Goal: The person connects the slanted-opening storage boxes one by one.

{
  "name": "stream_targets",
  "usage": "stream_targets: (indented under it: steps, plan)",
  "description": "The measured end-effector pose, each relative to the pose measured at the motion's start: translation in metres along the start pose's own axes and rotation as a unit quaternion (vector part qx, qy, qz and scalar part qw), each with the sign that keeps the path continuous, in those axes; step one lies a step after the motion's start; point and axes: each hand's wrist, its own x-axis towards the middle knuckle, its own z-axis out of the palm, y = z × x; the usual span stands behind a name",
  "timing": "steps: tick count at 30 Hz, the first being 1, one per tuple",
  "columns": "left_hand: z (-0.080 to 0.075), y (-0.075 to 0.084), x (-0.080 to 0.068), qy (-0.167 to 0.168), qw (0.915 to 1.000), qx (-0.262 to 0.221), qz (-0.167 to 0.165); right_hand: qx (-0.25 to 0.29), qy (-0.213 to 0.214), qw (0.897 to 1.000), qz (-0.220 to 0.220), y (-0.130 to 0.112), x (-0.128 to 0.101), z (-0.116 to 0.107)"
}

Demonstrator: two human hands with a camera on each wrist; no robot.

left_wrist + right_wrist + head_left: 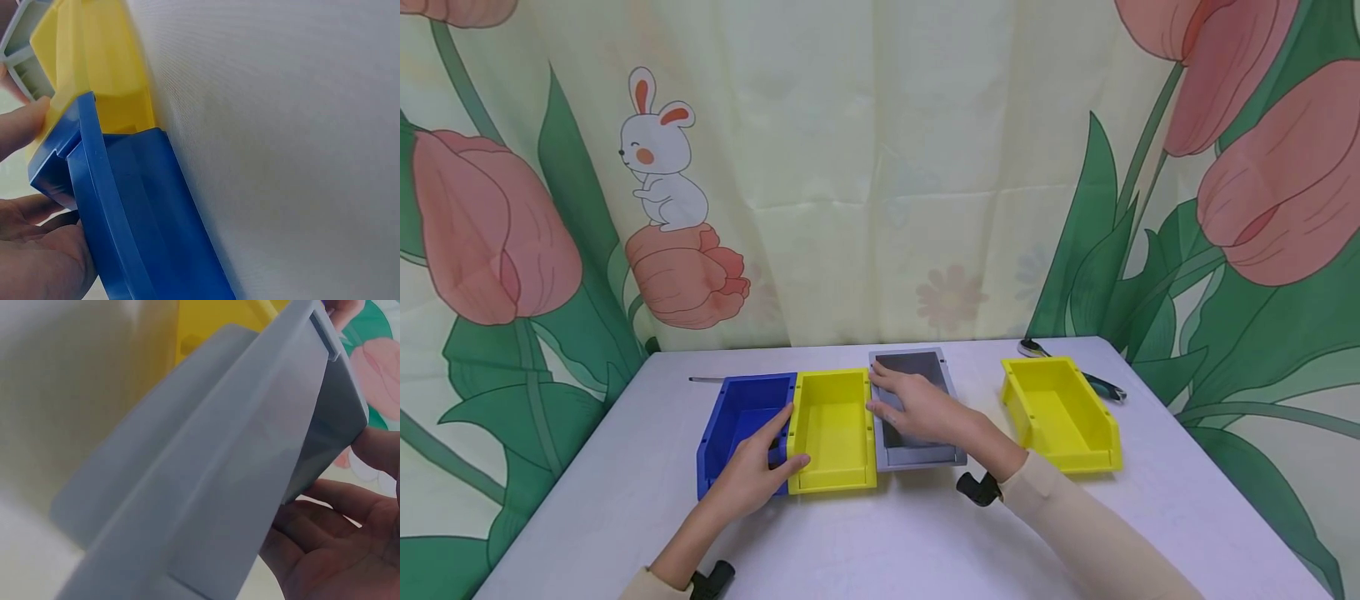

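A blue bin [751, 396], a yellow bin [835, 429] and a grey bin [917, 457] stand side by side on the white table. My left hand [756, 475] straddles the adjoining walls of the blue and yellow bins and pinches there. In the left wrist view, its thumb [28, 125] lies on the yellow rim while the other fingers reach into the blue bin [169, 219]. Over the grey bin lies my right hand [921, 408], fingers spread and fairly straight, tips touching its left wall. The right wrist view shows the grey bin [187, 462] large.
To the right is a second yellow bin [1063, 417], partly covering a tool with a dark and teal handle [1105, 387]. A thin rod [706, 380] shows behind the blue bin. A printed curtain [880, 208] hangs behind the table [925, 542].
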Motion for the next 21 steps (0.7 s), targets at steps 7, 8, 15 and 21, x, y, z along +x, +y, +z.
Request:
stream_targets:
  steps: [7, 8, 15, 21]
  plan:
    - [-0.0001, 0.0010, -0.0011, 0.002, 1.0000, 0.000, 0.002, -0.001, -0.004, 1.000, 0.010, -0.0024, -0.0009, 0.0027]
    - [-0.0001, 0.0007, -0.0010, 0.002, 1.0000, 0.001, 0.002, -0.002, -0.004, 1.000, 0.011, -0.0023, -0.0009, 0.0034]
    - [-0.0001, 0.0000, -0.0011, 0.002, 1.0000, 0.003, -0.003, -0.004, -0.004, 1.000, 0.014, -0.0017, -0.0008, 0.0057]
    - [-0.0004, 0.0001, -0.0008, 0.000, 1.0000, 0.002, -0.004, -0.004, -0.004, 1.000, 0.015, -0.0011, -0.0020, 0.0073]
